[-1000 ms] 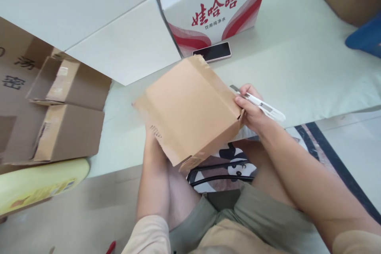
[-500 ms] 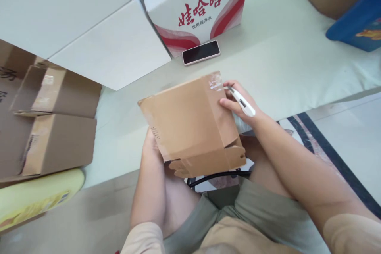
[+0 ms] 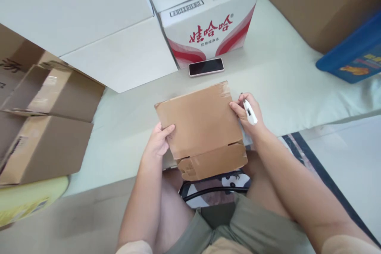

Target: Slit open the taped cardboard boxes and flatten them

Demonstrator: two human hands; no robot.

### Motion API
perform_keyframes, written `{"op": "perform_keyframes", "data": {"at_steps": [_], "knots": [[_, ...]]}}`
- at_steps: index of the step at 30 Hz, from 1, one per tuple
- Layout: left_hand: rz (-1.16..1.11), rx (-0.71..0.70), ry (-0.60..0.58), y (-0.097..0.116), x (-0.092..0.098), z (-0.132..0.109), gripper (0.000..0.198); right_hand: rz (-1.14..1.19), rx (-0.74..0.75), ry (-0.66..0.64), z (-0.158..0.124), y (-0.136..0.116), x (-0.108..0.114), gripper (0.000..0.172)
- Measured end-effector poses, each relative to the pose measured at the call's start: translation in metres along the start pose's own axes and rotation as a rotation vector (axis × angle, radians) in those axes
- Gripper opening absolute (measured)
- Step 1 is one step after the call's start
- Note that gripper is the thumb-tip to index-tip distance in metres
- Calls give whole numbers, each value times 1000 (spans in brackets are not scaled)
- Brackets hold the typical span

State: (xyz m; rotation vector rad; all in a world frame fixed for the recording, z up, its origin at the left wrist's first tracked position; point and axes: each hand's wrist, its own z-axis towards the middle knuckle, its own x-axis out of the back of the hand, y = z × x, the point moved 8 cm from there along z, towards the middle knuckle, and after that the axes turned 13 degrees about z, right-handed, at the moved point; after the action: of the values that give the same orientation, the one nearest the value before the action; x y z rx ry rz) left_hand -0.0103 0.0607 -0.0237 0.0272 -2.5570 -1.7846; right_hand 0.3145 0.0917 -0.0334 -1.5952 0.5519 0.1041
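Observation:
A brown cardboard box [image 3: 202, 123] is between my hands above the table edge, with a flap [image 3: 216, 162] hanging at its near side. My left hand [image 3: 157, 139] is closed on its left edge, thumb on the upper face and fingers hidden beneath. At the right edge, my right hand [image 3: 251, 115] grips the box with thumb on top. The same hand holds a small white utility knife [image 3: 250, 112], its tip pointing away from me and clear of the cardboard.
Beyond the box, a phone [image 3: 206, 67] lies on the pale green tabletop [image 3: 279, 87] before a white-and-red carton [image 3: 211, 27]. White boxes [image 3: 125, 55] and brown cartons [image 3: 65, 139] stand left, above a yellow container [image 3: 32, 202]. A blue container [image 3: 351, 47] and large brown carton [image 3: 315, 4] are right.
The cardboard box has turned flatter, so its side panel no longer shows on the right. My left thumb has come onto its upper face. The view has also shifted.

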Motion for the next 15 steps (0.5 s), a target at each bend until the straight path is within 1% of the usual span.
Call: {"op": "perform_keyframes", "data": {"at_steps": [1, 4, 5, 6, 8, 10, 11, 12, 15], "knots": [[-74, -7, 31, 0, 7, 2, 55, 35, -12, 21, 2, -1, 6, 45], [-261, -218, 197, 14, 39, 9, 49, 154, -25, 125, 10, -5, 26, 48], [-311, -279, 249, 18, 50, 12, 46, 189, -39, 135, 10, -5, 29, 51], [-354, -316, 294, 19, 59, 14, 43, 219, -75, 105, 10, -4, 27, 55], [-418, -332, 362, 17, 70, 20, 37, 259, -185, -55, 3, 5, 8, 64], [-452, -321, 401, 13, 71, 25, 34, 268, -264, -235, -11, 14, -19, 71], [-458, -320, 400, 13, 68, 27, 34, 261, -268, -278, -18, 18, -31, 71], [-462, -317, 386, 13, 64, 29, 36, 248, -253, -273, -23, 21, -38, 67], [-458, -306, 286, 17, 43, 31, 44, 197, -208, -129, -33, 27, -47, 55]]}}
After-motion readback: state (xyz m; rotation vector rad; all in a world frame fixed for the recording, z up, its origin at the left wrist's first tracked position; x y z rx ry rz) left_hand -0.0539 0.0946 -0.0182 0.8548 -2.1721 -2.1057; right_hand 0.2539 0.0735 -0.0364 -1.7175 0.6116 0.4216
